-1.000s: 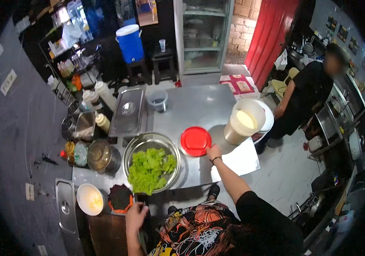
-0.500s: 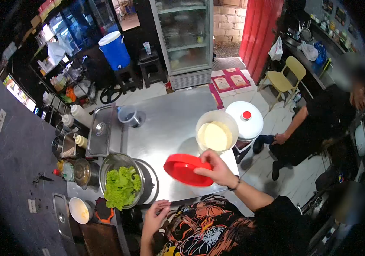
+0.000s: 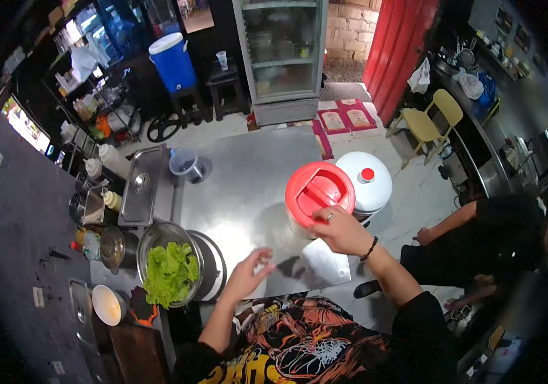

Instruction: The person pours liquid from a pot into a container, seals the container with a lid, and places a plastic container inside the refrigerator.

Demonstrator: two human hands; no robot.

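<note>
A red round lid (image 3: 319, 185) with a bar handle across its recess sits over the mouth of a pale plastic container (image 3: 299, 228) on the steel table. My right hand (image 3: 346, 233) grips the lid near its close edge, at the end of the bar. The lid hides what is inside the container. Nothing is in my left hand (image 3: 248, 275), which hovers over the table's near edge with fingers apart and curved. Left of it, a steel bowl (image 3: 144, 249) holds green lettuce (image 3: 171, 274).
A white lidded vessel (image 3: 376, 187) with a red knob stands just beyond the container. At the table's left are a clear plastic tub (image 3: 185, 165), a steel lidded pan (image 3: 139, 185) and squeeze bottles (image 3: 112, 160). A person in dark clothes (image 3: 479, 240) is on the right.
My right hand has brought the red lid up and right onto the container, covering its pale contents. My left hand has moved forward and right. The person at right has shifted nearer.
</note>
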